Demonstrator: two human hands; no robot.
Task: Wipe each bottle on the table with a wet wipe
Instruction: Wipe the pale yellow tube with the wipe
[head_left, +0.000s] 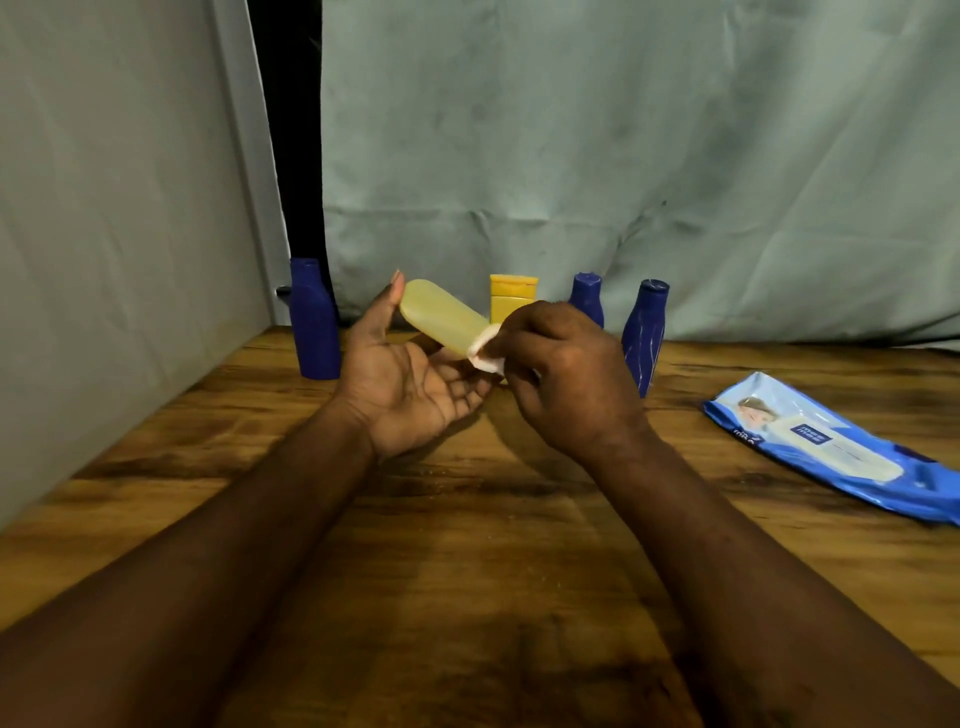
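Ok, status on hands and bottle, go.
Left hand holds pale yellow bottle, tilted above table. Right hand pinches wet wipe against its lower end. Blue bottles stand behind, nothing blocking.

Wipes pack (831, 452): small dark-blue label reads "mee mee", blurry; remaining print too small to read.
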